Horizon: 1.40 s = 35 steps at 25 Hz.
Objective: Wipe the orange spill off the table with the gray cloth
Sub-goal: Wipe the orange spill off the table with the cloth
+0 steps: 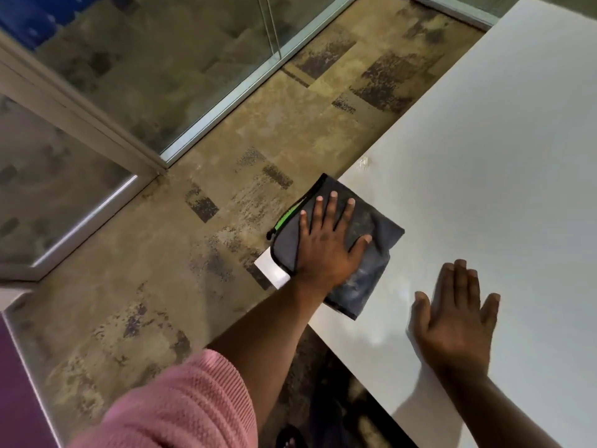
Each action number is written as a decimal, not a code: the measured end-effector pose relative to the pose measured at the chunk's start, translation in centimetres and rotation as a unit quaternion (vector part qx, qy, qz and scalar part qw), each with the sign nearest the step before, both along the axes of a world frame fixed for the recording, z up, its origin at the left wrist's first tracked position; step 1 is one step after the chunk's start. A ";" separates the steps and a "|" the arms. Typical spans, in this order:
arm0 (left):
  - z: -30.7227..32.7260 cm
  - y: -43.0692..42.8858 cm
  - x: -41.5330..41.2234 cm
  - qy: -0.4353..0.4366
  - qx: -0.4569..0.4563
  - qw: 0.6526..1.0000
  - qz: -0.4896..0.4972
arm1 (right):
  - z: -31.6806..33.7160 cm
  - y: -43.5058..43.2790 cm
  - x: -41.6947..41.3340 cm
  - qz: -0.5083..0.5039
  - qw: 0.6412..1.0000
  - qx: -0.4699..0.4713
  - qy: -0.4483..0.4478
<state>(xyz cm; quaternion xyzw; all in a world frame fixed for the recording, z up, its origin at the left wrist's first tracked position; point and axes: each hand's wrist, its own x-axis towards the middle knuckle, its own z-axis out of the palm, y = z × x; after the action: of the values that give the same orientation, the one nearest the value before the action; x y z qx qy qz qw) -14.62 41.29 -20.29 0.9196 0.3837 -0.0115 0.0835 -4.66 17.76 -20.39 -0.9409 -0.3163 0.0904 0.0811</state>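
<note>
The gray cloth, folded and with a green tag at its left edge, lies on the near left corner of the white table, partly hanging over the edge. My left hand presses flat on the cloth, fingers spread across it. My right hand rests palm down on the bare tabletop just right of the cloth, holding nothing. No orange spill shows on the table; a faint pale smear sits by the left edge beyond the cloth.
Left of the table lies a mottled tan and dark floor. A glass partition in a metal frame runs along the far left. A purple surface is at the bottom left. My pink sleeve covers the left arm.
</note>
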 end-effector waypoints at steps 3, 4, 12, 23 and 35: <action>-0.8 -4.1 -2.7 -0.010 0.018 1.000 -0.006 | 0.4 0.2 -0.1 0.008 0.999 0.017 -0.032; -1.0 -5.2 -3.4 -0.007 0.017 1.000 -0.013 | 0.1 0.2 0.0 0.011 0.999 0.018 -0.045; -0.4 1.3 7.2 -0.014 0.013 0.995 -0.101 | -1.8 -0.3 0.1 0.005 0.998 0.009 -0.059; -1.0 -5.1 -2.1 0.013 0.002 0.995 -0.099 | 1.8 1.5 1.0 0.065 0.998 -0.017 -0.008; 0.4 1.9 9.7 -0.010 -0.023 0.997 -0.068 | -0.5 5.9 4.6 0.037 0.998 0.035 -0.032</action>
<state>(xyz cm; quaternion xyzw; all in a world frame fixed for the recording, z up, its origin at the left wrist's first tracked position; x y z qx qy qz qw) -4.93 43.16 -19.84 0.9415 0.3188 -0.0167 0.1077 -0.10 23.63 -20.88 -0.9277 -0.3560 0.0516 0.1000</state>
